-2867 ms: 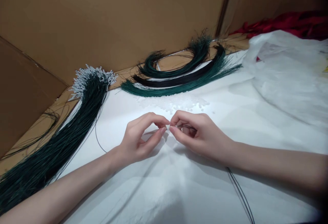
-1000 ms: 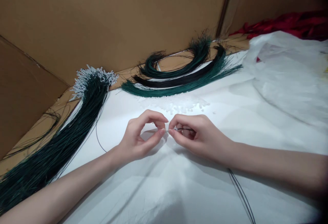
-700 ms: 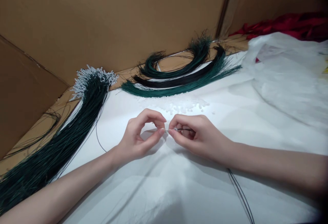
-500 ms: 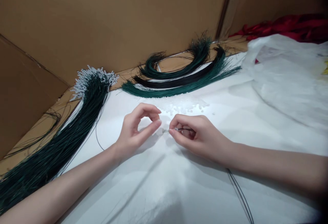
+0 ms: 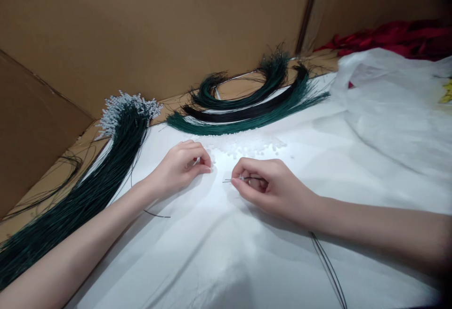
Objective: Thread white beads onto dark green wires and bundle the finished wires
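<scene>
My right hand (image 5: 271, 184) pinches thin dark wires (image 5: 226, 181) between thumb and forefinger. Their bare tips point left past the fingertips, and the tails (image 5: 328, 266) come out below my wrist onto the white sheet. A small white bead (image 5: 242, 177) sits on the wires inside the fingers. My left hand (image 5: 185, 165) has its thumb and forefinger closed together, apart from the wire tips. Something tiny and pale shows at those fingertips, too small to name. Just beyond lies a scatter of small white beads (image 5: 247, 145).
Dark green wires with white beaded ends (image 5: 130, 111) lie in a thick bundle at left. Curved bunches of green and black wire (image 5: 247, 111) rest behind the beads. Cardboard walls (image 5: 158, 26) stand behind. A translucent plastic bag (image 5: 395, 106) and red cloth strips (image 5: 391, 38) are at right.
My left hand has drawn back left from the wire tips, and its thumb and forefinger have come together. My right hand has stayed almost still with the wires.
</scene>
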